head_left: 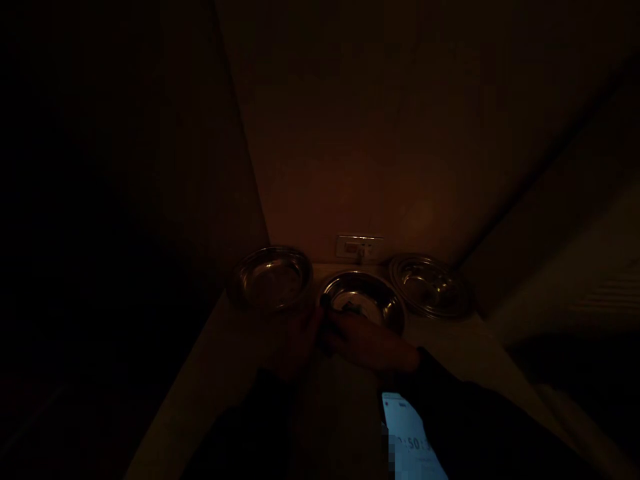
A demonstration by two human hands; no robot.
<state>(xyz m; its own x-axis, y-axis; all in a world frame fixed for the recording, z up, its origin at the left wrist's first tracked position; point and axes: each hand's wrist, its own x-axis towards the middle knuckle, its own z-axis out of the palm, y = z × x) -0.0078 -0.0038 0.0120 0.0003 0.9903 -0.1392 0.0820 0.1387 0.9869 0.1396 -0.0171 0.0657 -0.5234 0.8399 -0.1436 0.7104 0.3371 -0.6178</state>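
Note:
In very dim light, my right hand (370, 341) reaches in over the near rim of the middle metal bowl (395, 303). Its fingers are closed around a small dark thing (327, 327) whose kind I cannot make out. My left hand (300, 339) meets it from the left, fingers closed at the same dark thing, mostly lost in shadow. Some small dark pieces (354, 308) lie inside the middle bowl.
A shiny metal bowl (273, 277) stands at the back left, and stacked metal bowls (430, 287) at the back right. A wall socket (359, 247) with a plug is behind. A lit phone (410, 433) lies on the pale table (185, 393) near my right forearm.

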